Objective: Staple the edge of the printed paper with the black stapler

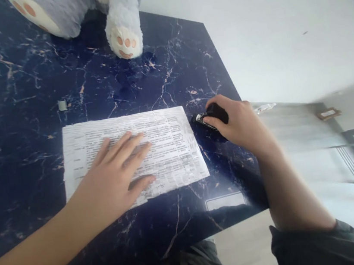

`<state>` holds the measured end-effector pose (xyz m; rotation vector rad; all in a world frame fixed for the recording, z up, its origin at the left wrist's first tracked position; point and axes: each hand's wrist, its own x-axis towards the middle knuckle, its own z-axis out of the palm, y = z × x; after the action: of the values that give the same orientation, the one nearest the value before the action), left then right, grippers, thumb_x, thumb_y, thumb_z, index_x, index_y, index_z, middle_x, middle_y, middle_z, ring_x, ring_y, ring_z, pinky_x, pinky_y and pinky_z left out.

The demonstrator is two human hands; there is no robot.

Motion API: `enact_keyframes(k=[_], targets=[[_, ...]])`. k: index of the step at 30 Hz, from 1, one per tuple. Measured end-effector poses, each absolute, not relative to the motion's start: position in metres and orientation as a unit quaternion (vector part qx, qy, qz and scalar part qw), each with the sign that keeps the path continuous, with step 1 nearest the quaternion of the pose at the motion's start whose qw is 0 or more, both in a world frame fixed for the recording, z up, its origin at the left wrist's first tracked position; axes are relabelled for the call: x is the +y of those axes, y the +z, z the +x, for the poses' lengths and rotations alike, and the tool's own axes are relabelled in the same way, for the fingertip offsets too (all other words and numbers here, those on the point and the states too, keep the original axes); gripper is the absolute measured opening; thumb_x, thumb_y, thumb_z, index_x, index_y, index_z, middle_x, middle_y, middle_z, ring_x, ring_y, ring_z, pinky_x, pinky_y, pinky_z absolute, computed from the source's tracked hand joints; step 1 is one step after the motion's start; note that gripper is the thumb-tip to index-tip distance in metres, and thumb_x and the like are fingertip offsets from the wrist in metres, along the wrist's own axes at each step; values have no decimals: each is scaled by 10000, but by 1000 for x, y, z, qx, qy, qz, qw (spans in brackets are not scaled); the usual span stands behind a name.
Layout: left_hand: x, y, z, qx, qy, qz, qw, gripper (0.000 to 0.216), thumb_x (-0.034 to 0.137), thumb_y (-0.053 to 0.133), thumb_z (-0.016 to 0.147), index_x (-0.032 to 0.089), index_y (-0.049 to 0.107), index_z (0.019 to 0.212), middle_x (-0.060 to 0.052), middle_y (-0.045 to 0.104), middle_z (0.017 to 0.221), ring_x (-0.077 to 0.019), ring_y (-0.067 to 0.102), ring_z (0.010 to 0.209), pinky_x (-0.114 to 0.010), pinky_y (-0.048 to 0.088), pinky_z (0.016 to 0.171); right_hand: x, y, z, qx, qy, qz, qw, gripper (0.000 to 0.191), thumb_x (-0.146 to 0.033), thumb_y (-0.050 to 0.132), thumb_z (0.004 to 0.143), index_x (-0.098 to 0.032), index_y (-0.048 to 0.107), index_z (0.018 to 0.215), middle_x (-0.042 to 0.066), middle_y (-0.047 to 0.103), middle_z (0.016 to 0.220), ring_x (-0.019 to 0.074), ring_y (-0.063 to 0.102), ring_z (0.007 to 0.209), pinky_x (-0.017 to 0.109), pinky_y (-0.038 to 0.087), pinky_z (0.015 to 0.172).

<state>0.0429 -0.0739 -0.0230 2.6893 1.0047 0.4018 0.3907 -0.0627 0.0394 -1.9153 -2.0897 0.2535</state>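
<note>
Printed sheets of paper (179,149) lie on the dark table, covered with dense lines of text. My left hand (117,171) rests flat on them with its fingers spread. Just past the right edge of the paper, my right hand (232,118) is wrapped round a black stapler (217,112). The stapler's front end points left, close to the upper right corner of the paper, with a small gap between. Part of its body is hidden by my fingers. A small grey block (62,105), perhaps a strip of staples, sits beyond the paper's upper left corner.
A grey-and-white plush toy (123,22) sits at the table's far side. The blue-black marble-patterned table (92,83) ends at the right beside a white wall (264,29). A pale rectangle (225,201), possibly a reflection, shows near the front right edge.
</note>
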Motion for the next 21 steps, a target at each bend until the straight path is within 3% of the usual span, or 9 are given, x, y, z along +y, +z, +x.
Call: enact_keyframes(k=[4, 8, 10, 14, 18, 21], targets=[[-64, -19, 35, 371, 169, 906, 118, 393, 395, 551, 1092, 244, 629, 1447, -119, 573, 1603, -401, 457, 1552, -708, 317, 1289, -67, 52, 394, -793, 138, -579, 132, 154, -274, 671, 986, -251, 722, 1130, 67, 790, 1065, 277, 738, 944, 457, 573, 852], [-62, -14, 35, 351, 185, 908, 135, 245, 273, 504, 1099, 228, 739, 1152, -90, 724, 1358, -322, 624, 1374, -596, 460, 1220, -70, 60, 397, -847, 200, -483, 96, 203, -212, 619, 1007, -250, 738, 1168, 61, 779, 1127, 259, 727, 1035, 449, 587, 907], [-65, -14, 38, 349, 195, 906, 138, 251, 325, 532, 1098, 230, 731, 1217, -90, 724, 1372, -322, 635, 1353, -585, 477, 1206, -71, 62, 397, -853, 225, -462, 92, 207, -202, 624, 1007, -246, 745, 1169, 53, 776, 1095, 243, 725, 1008, 432, 587, 891], [-74, -18, 46, 338, 195, 913, 122, 476, 458, 628, 1062, 227, 624, 1478, -108, 615, 1576, -382, 555, 1467, -664, 406, 1243, -73, 63, 391, -851, 251, -452, 98, 192, -207, 635, 1011, -240, 748, 1162, 48, 768, 1049, 228, 717, 967, 407, 579, 845], [-77, -20, 49, 325, 211, 918, 88, 268, 246, 586, 1086, 217, 737, 1306, -69, 757, 1383, -330, 647, 1374, -600, 485, 1169, -76, 62, 388, -853, 263, -440, 96, 221, -197, 642, 1013, -235, 742, 1206, 48, 763, 1045, 216, 710, 938, 393, 571, 825], [-76, -19, 46, 319, 226, 917, 82, 248, 206, 565, 1094, 208, 756, 1252, -57, 791, 1307, -296, 673, 1340, -562, 502, 1167, -76, 61, 388, -856, 259, -436, 103, 231, -196, 650, 1011, -233, 738, 1222, 53, 761, 1049, 218, 705, 932, 399, 569, 828]])
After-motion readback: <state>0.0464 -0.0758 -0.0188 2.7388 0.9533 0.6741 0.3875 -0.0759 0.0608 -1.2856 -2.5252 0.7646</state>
